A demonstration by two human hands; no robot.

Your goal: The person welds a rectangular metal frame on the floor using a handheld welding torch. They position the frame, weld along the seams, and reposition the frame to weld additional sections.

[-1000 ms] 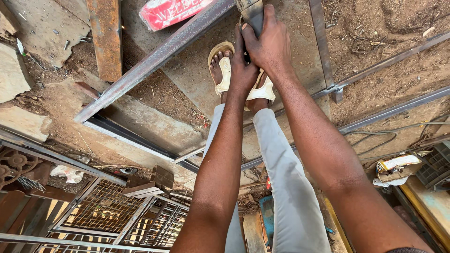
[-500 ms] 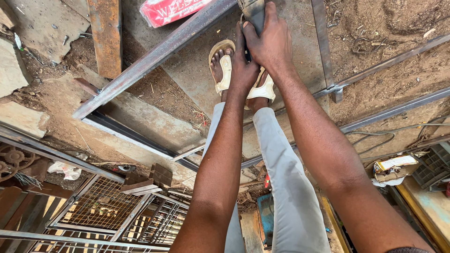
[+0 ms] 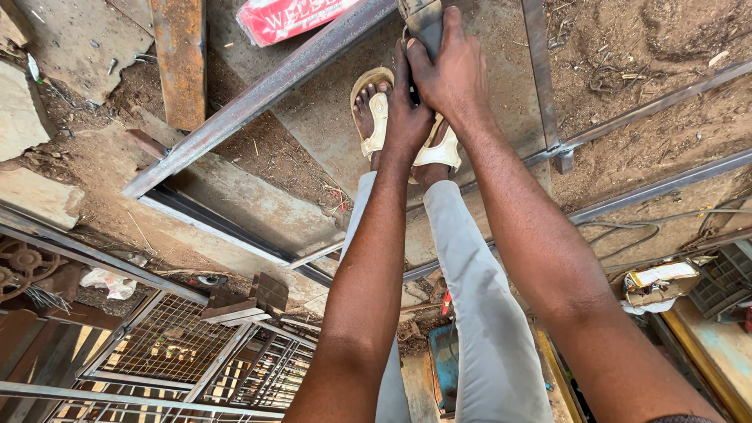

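Gripping a grey, cylinder-bodied power tool (image 3: pixel 423 27) with both hands, arms stretched straight out and down, the tool's long axis running away from the body toward the top edge of view, where its working end is cut off and cannot be made out. Right hand (image 3: pixel 454 74) wrapping over the top and right side of the grey body, fingers clenched around it, sitting further forward and so nearer the hidden working end. Left hand (image 3: pixel 407 117) closing just behind and below, thumb side pressing against the right hand, the two touching; that grip looking clenched on the rear of the body, though the fingers underneath are hidden.

Hanging directly over a foot in a pale cream sandal (image 3: pixel 376 117) planted on a dusty flat metal sheet (image 3: pixel 313 125). Lying just left of the tool, a long rusty grey steel angle bar (image 3: pixel 258 98) slanting from upper right down to lower left, its upper end passing close beside the tool's body. Resting at the top, partly cropped, a red and white packet (image 3: pixel 286 17). Stacking at lower left, wire-mesh steel frames (image 3: pixel 168 352) on the dirt floor (image 3: pixel 650 47).
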